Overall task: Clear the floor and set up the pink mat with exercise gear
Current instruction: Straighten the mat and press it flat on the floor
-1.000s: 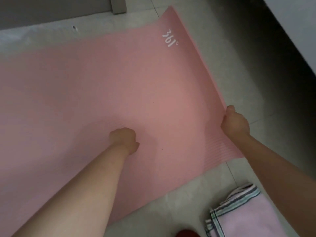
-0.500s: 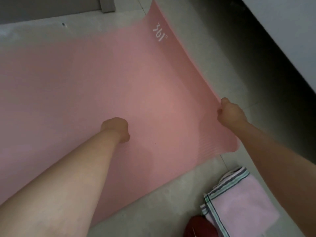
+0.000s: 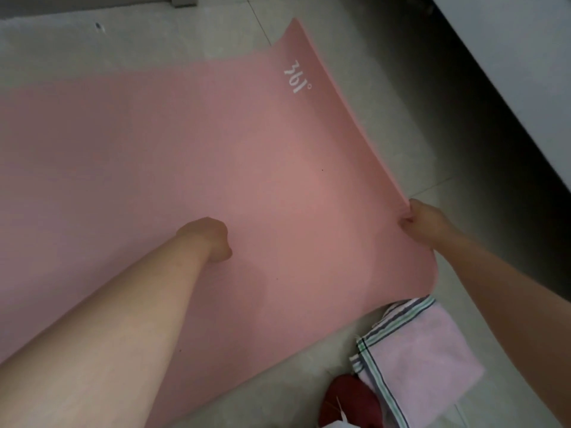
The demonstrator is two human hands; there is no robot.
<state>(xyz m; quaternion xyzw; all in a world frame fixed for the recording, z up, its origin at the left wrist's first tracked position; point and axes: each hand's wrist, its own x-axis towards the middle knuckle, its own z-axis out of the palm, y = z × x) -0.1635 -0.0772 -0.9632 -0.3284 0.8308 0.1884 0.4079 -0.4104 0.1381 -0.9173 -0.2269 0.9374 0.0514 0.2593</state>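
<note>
Pink mat (image 3: pixel 191 168) spread on the floor (image 3: pixel 401 125), its end edge now lifted higher by the right hand (image 3: pixel 425 222) pinching it while the clenched left hand (image 3: pixel 208 237) presses it flat; positioning continues.

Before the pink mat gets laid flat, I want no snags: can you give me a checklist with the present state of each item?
1. Right hand grips the short edge of the pink foam mat: ok.
2. Left hand rests fisted on the mat: ok.
3. Short edge flat on the pale tiled floor: not ok, lifted.
4. Near corner free of the folded striped pink towel: cannot tell, the corner hangs just above it.
5. Dark red object off the mat: ok.
</note>
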